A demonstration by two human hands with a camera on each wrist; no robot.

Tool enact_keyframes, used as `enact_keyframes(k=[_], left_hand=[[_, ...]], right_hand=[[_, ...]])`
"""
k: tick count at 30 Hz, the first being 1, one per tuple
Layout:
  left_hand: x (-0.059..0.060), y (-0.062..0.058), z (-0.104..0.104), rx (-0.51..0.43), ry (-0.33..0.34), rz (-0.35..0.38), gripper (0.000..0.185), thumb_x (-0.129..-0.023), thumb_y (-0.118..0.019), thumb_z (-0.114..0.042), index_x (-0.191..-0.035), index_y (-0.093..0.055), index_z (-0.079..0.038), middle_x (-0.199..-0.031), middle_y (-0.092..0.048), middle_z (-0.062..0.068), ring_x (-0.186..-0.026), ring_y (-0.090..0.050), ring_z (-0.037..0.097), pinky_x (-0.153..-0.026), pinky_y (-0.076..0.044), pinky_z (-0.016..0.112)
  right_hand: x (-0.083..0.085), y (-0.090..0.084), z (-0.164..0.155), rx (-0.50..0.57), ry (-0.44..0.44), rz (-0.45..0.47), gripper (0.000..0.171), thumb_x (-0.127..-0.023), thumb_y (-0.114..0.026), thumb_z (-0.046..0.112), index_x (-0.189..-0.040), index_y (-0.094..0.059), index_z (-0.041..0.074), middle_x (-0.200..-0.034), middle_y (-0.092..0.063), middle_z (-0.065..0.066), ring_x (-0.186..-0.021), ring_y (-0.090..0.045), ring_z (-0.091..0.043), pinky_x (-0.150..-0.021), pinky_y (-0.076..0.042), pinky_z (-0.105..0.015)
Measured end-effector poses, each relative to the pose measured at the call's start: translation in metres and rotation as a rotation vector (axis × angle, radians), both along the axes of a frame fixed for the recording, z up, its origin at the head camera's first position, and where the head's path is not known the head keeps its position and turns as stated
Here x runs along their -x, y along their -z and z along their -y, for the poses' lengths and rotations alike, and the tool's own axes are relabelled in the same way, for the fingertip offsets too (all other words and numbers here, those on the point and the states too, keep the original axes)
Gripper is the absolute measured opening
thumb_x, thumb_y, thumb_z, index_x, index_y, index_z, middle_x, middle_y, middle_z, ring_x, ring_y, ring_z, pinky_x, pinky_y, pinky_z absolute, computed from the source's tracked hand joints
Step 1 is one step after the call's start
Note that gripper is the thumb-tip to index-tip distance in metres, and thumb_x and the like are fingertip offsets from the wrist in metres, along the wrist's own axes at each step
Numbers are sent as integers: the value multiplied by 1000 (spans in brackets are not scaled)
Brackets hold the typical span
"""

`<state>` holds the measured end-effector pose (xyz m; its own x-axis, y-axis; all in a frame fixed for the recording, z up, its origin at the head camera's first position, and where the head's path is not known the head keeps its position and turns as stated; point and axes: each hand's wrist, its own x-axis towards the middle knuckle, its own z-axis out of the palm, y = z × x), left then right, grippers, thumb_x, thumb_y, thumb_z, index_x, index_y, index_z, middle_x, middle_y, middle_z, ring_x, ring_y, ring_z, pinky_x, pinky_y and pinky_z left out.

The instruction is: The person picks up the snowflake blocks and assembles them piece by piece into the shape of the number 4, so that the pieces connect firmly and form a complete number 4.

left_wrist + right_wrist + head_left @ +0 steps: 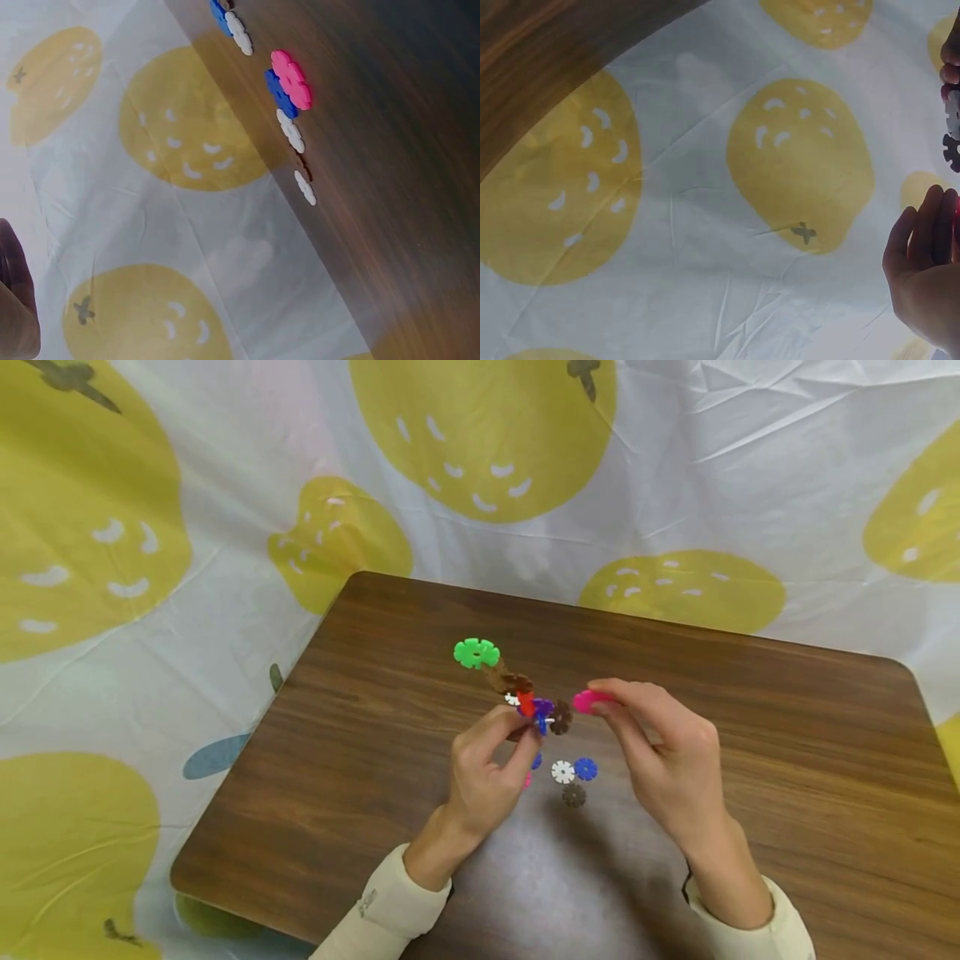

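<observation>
One chain of discs (526, 702): we hold it over the table (330, 735), its long axis running from the green disc (476, 653) at far left to a brown disc (561, 718) at near right.
Left hand (483, 777): we pinch the chain near its right end.
Right hand (671, 760): we pinch a pink disc (587, 701) at its fingertips.
Gap: our pink disc sits just right of that brown end, apart from it.
Loose discs (562, 772): we see white, blue and brown ones lying toward us.
Cloth (480, 435): fruit print behind our table.
</observation>
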<state>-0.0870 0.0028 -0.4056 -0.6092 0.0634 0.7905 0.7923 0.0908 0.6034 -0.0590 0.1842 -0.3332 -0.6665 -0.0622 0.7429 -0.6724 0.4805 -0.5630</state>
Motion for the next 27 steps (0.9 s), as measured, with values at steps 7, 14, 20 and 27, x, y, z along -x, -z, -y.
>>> enact_keyframes(k=[7,14,20,27], left_hand=[[-2,-3,2,6,-2,5,9,-91,-65,7,-91,-71,1,-83,-71,10,-70,-66,16,-72,-61,21],[-3,-3,1,9,-3,9,9,-91,-65,8,-93,-71,1,-85,-71,10,-71,-67,16,-73,-61,22],[-5,-3,-2,-22,2,17,8,-91,-65,7,-93,-70,2,-83,-70,11,-71,-67,17,-74,-62,24],[-6,-3,-5,-74,16,10,10,-91,-63,11,-91,-69,4,-80,-68,12,-68,-66,18,-71,-62,25]], right_hand=[[3,0,4,-90,30,-74,24,-100,-66,22,-106,-79,3,-92,-79,-8,-89,-70,-12,-90,-51,-8],[4,1,5,-129,39,-112,29,-101,-64,28,-105,-80,4,-89,-78,-7,-85,-69,-20,-93,-51,-9],[4,4,8,-103,35,-139,29,-100,-66,27,-102,-80,2,-86,-78,-8,-83,-70,-21,-93,-51,-10],[6,7,8,-78,7,-161,27,-101,-66,24,-102,-80,0,-86,-77,-11,-83,-70,-23,-94,-53,-11]])
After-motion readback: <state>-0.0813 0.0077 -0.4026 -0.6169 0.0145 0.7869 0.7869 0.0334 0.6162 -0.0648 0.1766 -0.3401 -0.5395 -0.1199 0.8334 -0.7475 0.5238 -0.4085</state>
